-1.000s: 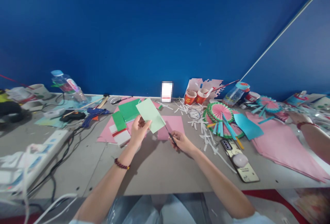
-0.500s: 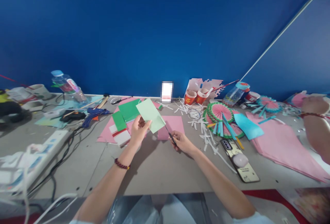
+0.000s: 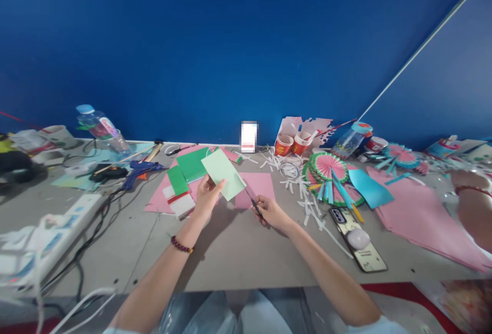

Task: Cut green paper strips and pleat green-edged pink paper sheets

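Observation:
My left hand [image 3: 208, 195] pinches the lower left edge of a pale green sheet of paper [image 3: 223, 174], held tilted above the table. In my right hand [image 3: 267, 210] is a pair of scissors [image 3: 255, 205] with dark handles. The blades point up and left and meet the sheet's right edge. Under them, a pink square of paper [image 3: 261, 183] lies on the table. Left of the sheet are darker green paper pieces [image 3: 193, 164] on pink paper, beside a small white-and-red piece [image 3: 180, 204].
A phone [image 3: 363, 254] with a white mouse-like object on it lies at right, near pink-and-green paper fans [image 3: 331, 170] and white paper strips [image 3: 305, 203]. A glue gun [image 3: 140, 170], cables and a power strip [image 3: 57, 236] sit left. Another person's arm [image 3: 471, 211] reaches in at far right.
The pale green sheet has shifted very slightly left and down at the scissor blades. At far right, the other person's hand has moved down toward the table.

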Action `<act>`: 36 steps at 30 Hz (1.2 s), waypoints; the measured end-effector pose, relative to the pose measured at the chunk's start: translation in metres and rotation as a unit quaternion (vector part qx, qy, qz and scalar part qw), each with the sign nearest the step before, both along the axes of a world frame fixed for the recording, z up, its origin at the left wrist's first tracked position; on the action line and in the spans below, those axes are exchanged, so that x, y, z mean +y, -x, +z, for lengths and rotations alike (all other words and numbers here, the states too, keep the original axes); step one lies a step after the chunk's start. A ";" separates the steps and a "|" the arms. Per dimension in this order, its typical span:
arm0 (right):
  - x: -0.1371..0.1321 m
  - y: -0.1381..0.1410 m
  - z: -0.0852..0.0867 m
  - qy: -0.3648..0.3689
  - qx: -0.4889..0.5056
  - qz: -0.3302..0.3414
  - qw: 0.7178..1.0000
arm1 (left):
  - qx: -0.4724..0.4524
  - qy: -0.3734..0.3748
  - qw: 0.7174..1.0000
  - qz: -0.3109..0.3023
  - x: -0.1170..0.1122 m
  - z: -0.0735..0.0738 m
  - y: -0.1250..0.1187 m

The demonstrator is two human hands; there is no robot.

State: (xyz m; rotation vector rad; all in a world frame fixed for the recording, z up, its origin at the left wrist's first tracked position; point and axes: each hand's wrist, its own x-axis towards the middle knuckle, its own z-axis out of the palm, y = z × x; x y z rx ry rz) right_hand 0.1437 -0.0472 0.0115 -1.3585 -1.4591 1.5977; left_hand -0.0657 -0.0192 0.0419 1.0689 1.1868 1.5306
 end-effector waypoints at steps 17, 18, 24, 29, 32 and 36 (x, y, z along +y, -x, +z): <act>0.000 -0.004 0.002 0.005 0.033 0.032 0.999 | 0.056 0.089 0.994 0.019 0.003 -0.012 0.005; 0.000 -0.004 0.001 0.006 0.036 0.032 0.999 | 0.060 0.088 0.994 0.019 0.003 -0.012 0.005; 0.001 -0.004 -0.002 0.009 0.057 0.040 0.998 | 0.055 0.084 0.995 0.008 0.003 -0.015 0.004; 0.001 -0.004 -0.002 0.005 0.062 0.043 0.997 | 0.024 0.092 0.995 -0.012 0.000 -0.010 -0.001; 0.000 -0.004 -0.001 0.000 0.063 0.047 0.997 | 0.022 0.099 0.995 -0.024 -0.002 -0.005 -0.003; 0.001 -0.003 -0.001 -0.013 0.057 0.048 0.997 | 0.035 0.094 0.995 -0.026 -0.003 -0.004 -0.003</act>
